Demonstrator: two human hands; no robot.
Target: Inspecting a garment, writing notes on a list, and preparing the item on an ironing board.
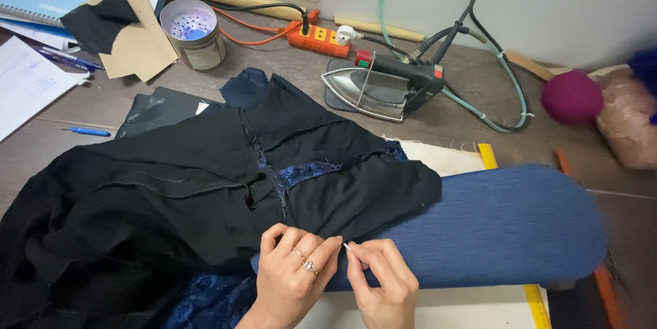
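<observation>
Two hands meet at the near edge of the black garment [205,192], which lies spread across the table [479,117] and over the blue padded pressing board [493,226]. The left hand [291,277], rings on it, pinches the fabric edge with fingers curled. The right hand [383,284] grips what looks like a pin between thumb and forefinger, just touching the same edge. I'd say keeping the cloth flat and taut over the board matters most here. Farther right, the iron [383,86] rests well apart, beside the orange power strip [320,36].
</observation>
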